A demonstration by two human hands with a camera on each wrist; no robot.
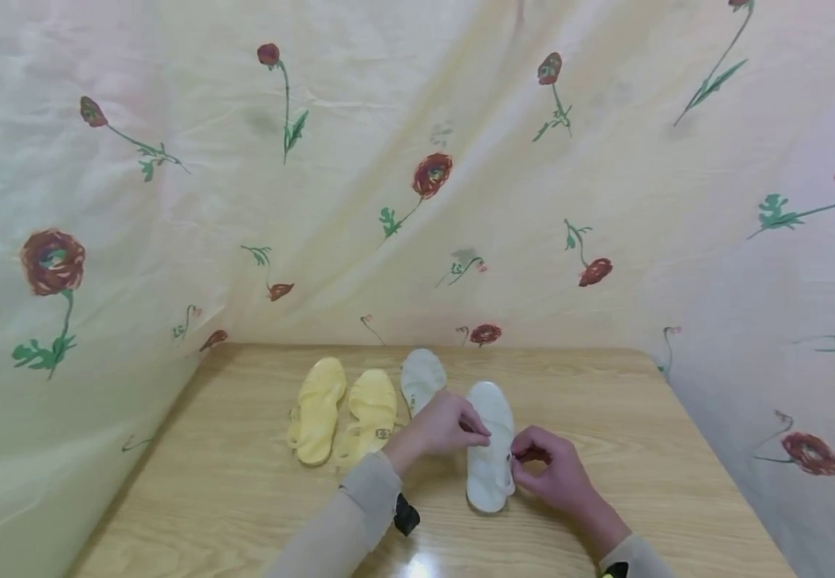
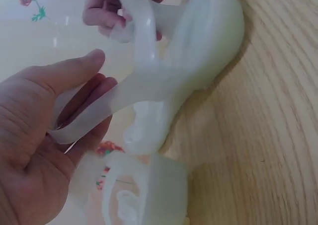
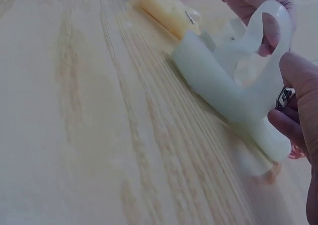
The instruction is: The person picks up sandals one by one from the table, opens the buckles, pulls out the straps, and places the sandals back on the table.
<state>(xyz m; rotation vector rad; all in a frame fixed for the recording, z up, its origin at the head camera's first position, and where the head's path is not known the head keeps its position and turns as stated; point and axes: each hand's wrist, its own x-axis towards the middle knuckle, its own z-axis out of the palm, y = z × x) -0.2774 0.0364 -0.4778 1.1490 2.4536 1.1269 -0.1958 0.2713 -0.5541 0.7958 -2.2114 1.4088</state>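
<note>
A translucent white sandal (image 1: 486,486) stands on the wooden table between both hands. My left hand (image 1: 446,425) comes from its left side. In the left wrist view the fingers hook through the loop of the sandal's ankle strap (image 2: 92,118), with the thumb above. At the sandal's right side, my right hand (image 1: 551,470) pinches the strap end by a small metal buckle (image 3: 284,98) between thumb and fingers. Behind my left hand lies a second white sandal (image 1: 422,373), its lower part hidden by that hand.
Two yellow sandals (image 1: 319,409) lie side by side on the left; my left sleeve (image 1: 360,514) passes close to the nearer one's heel. The wooden table (image 1: 605,385) meets a flower-printed cloth (image 1: 360,201) at the back and sides.
</note>
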